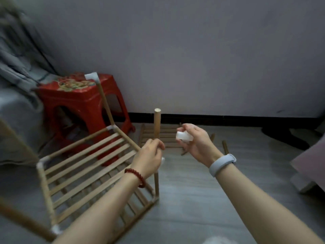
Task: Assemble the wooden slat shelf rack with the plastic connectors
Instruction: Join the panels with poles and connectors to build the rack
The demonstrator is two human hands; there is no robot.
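Note:
A partly built wooden slat rack (88, 159) stands on the floor at lower left, with two slatted tiers joined by white plastic connectors at the corners. My left hand (149, 157) grips an upright wooden dowel (157, 123) at the rack's near right corner; the dowel's bare top end is free. To the right of it, my right hand (195, 140) pinches a white plastic connector (184, 136) in the air. Another upright dowel (105, 103) at the far corner carries a white connector (91, 76) on top.
A red plastic stool (80, 101) stands behind the rack against the wall. Another slat panel (163, 136) and loose dowels (225, 147) lie on the grey floor beyond my hands. Grey fabric hangs at the left; a dark object lies at far right.

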